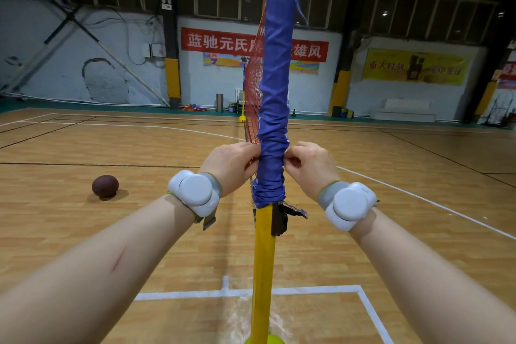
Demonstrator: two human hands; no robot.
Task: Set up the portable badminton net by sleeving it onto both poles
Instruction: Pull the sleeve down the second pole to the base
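Your left hand [231, 166] and right hand [310, 166] are both on the blue sleeve [275, 92] of the net, one on each side of the near yellow pole [264, 260]. The fingers are curled in and pinch the bunched cloth, though the fingertips are mostly hidden behind fabric and knuckles. The sleeve runs up the pole past the top of the view, smooth higher up and gathered into folds around and below your hands. Its lower hem sits partway down the pole, with bare yellow below it down to the base at your feet. A black strap [279, 218] hangs just under the hem. The red net [252, 78] stretches from the sleeve across the court to the far pole [243, 102], which stands upright on its yellow base, so that end looks done, though it is too small to be sure. What seems left is here: draw the gathered cloth down so the net hangs taut, then probably fasten the strap. A basketball [105, 186] lies on the wooden floor [83, 148], well off to your left.
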